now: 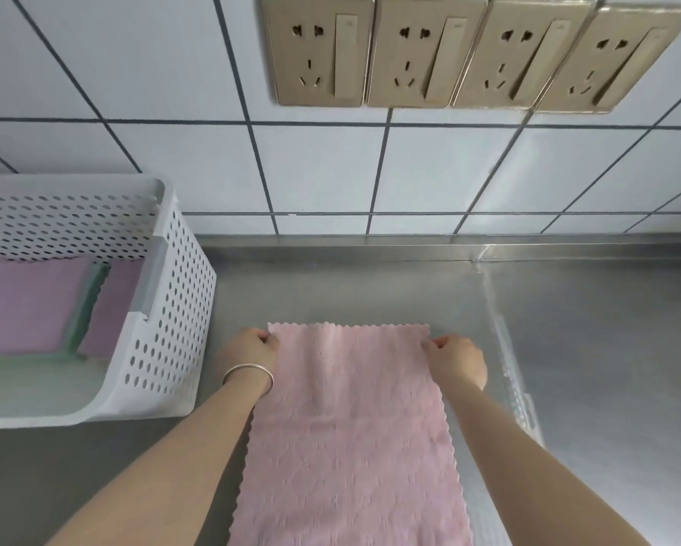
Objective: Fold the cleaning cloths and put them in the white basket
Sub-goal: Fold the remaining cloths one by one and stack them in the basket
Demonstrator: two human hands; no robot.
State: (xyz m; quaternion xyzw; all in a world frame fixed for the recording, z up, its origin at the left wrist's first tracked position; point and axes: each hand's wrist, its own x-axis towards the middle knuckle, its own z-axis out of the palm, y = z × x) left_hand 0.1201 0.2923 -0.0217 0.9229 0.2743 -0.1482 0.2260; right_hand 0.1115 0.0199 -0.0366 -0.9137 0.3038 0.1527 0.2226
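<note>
- Here the pink cloth [346,427] lies spread flat on the steel bench [606,348], its near end running out of the bottom of the view and its far edge pointing toward the tiled wall [134,92].
- The left hand [248,348] pinches the cloth at its far left corner, fingers curled onto the edge; a metal bangle [248,374] sits on that wrist.
- The right hand [457,358] pinches the far right corner in the same way, so both hands are closed on the cloth.
- The step in hand looks like the first fold of this cloth: it is smoothed out and gripped at both far corners, with no fold made yet.
- The next move, as I judge it, calls for lifting both corners together and bringing the far edge back over to meet the near edge, keeping the scalloped sides lined up.
- The white basket [165,309] stands on the bench to the left, near the cloth but not touching it.
- Inside it lie folded purple cloths [27,305] with a green cloth [88,305] showing between them, so part of the task seems done.
- No brand, label or writing can be read; the wall sockets [472,53] carry none that I can make out.
</note>
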